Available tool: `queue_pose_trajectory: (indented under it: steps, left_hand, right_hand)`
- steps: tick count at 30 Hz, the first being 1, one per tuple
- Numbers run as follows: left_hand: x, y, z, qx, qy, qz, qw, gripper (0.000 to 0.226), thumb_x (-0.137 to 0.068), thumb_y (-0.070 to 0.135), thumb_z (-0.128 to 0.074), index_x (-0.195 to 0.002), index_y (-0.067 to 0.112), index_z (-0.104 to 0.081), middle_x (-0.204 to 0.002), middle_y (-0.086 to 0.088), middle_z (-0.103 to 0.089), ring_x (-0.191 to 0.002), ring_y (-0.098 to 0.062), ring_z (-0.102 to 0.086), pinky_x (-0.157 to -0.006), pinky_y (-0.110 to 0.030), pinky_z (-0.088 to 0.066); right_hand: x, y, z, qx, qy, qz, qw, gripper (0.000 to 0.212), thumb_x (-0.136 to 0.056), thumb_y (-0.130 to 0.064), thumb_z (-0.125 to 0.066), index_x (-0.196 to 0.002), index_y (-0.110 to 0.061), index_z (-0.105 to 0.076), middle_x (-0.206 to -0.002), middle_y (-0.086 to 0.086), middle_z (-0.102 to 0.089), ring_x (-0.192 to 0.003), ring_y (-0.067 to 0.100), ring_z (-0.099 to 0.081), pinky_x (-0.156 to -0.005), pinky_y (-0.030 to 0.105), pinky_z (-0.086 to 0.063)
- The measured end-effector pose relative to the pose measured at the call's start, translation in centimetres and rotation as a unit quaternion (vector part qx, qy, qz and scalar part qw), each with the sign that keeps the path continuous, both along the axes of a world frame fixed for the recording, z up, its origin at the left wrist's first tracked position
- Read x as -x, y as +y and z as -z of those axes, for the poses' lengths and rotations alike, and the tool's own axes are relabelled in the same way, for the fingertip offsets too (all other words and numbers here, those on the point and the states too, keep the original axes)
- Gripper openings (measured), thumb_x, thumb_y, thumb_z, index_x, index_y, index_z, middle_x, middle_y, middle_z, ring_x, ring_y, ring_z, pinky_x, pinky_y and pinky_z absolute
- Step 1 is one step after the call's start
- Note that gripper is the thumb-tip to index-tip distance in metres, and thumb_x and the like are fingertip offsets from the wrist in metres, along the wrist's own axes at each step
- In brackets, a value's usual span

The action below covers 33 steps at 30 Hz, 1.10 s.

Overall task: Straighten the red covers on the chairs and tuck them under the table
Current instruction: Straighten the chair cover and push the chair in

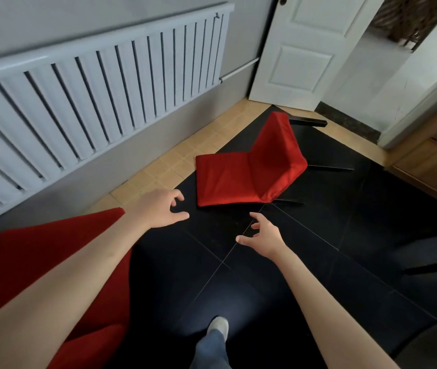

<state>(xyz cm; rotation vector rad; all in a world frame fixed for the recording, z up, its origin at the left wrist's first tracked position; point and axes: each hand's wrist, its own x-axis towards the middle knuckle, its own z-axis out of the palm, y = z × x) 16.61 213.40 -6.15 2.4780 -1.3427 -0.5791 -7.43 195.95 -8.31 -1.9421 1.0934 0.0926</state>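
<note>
A chair with a red cover [249,166] lies tipped over on the black floor ahead of me, its black legs [326,167] pointing right. A second red-covered chair [52,262] stands close at my lower left, partly hidden by my left forearm. My left hand [158,209] reaches forward with loosely curled fingers and holds nothing, a short way left of the fallen chair's near edge. My right hand [262,235] is stretched out below that chair, fingers spread and empty. The table is not clearly in view.
A white radiator [92,83] runs along the grey wall on the left. A white door [307,49] stands open at the back. A wooden cabinet [435,166] is at the right. Dark furniture legs [435,267] show at the right edge. My foot [218,327] is on the black floor.
</note>
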Motion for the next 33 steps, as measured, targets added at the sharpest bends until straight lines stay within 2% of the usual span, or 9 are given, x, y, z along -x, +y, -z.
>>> queue_pose_trajectory:
  steps: [4, 9, 14, 25, 28, 33]
  left_hand:
    - [0.0, -6.5, 0.5, -0.019, -0.003, -0.013, 1.000, 0.055, -0.083, 0.055, -0.064, -0.128, 0.025, -0.054, -0.115, 0.005, -0.064, -0.098, -0.014, -0.062, -0.084, -0.034, -0.052]
    - [-0.8, -11.7, 2.4, -0.043, -0.001, -0.023, 0.999, 0.053, -0.083, 0.056, -0.063, -0.127, 0.027, -0.054, -0.113, 0.008, -0.063, -0.094, -0.011, -0.060, -0.078, -0.028, -0.048]
    - [-4.4, -16.0, 4.1, -0.051, 0.006, -0.038, 0.998, 0.054, -0.083, 0.057, -0.063, -0.127, 0.027, -0.053, -0.113, 0.008, -0.064, -0.094, -0.011, -0.061, -0.077, -0.028, -0.048]
    - [-15.2, -27.3, 7.8, -0.050, 0.032, 0.000, 0.998, 0.064, -0.081, 0.051, -0.069, -0.136, 0.025, -0.048, -0.122, 0.005, -0.062, -0.108, -0.014, -0.060, -0.082, -0.026, -0.046]
    - [-16.9, -30.2, 8.8, -0.048, 0.043, 0.008, 0.998, 0.065, -0.080, 0.050, -0.070, -0.135, 0.025, -0.048, -0.123, 0.004, -0.062, -0.108, -0.015, -0.061, -0.077, -0.023, -0.042]
    - [-18.3, -34.4, 11.4, -0.060, 0.079, -0.006, 0.995, 0.067, -0.077, 0.050, -0.073, -0.134, 0.025, -0.048, -0.124, 0.002, -0.061, -0.108, -0.015, -0.060, -0.078, -0.024, -0.042]
  right_hand:
    - [0.2, -7.3, 0.4, -0.001, 0.012, 0.010, 1.000, 0.089, -0.076, -0.034, -0.081, -0.149, -0.025, -0.031, -0.136, 0.007, -0.050, -0.103, 0.015, -0.052, -0.083, 0.031, -0.049]
    - [-1.1, -13.4, 1.6, -0.018, 0.032, 0.014, 0.999, 0.086, -0.078, -0.033, -0.080, -0.149, -0.023, -0.032, -0.136, 0.010, -0.051, -0.100, 0.013, -0.049, -0.082, 0.029, -0.045]
    - [-5.3, -17.9, 3.4, -0.047, 0.046, 0.015, 0.998, 0.086, -0.078, -0.031, -0.080, -0.149, -0.023, -0.032, -0.137, 0.010, -0.050, -0.119, 0.025, -0.053, -0.090, 0.033, -0.048]
    - [-15.8, -27.3, 6.9, -0.064, 0.092, 0.068, 0.991, 0.086, -0.078, -0.031, -0.080, -0.149, -0.023, -0.031, -0.138, 0.011, -0.049, -0.122, 0.025, -0.051, -0.088, 0.031, -0.045]
    - [-17.7, -29.4, 7.9, -0.072, 0.093, 0.077, 0.990, 0.088, -0.078, -0.032, -0.080, -0.149, -0.024, -0.030, -0.139, 0.010, -0.049, -0.122, 0.025, -0.051, -0.086, 0.030, -0.042]
    - [-19.3, -33.5, 9.7, -0.085, 0.108, 0.083, 0.987, 0.091, -0.077, -0.032, -0.081, -0.150, -0.024, -0.028, -0.141, 0.011, -0.047, -0.128, 0.026, -0.047, -0.097, 0.036, -0.044]
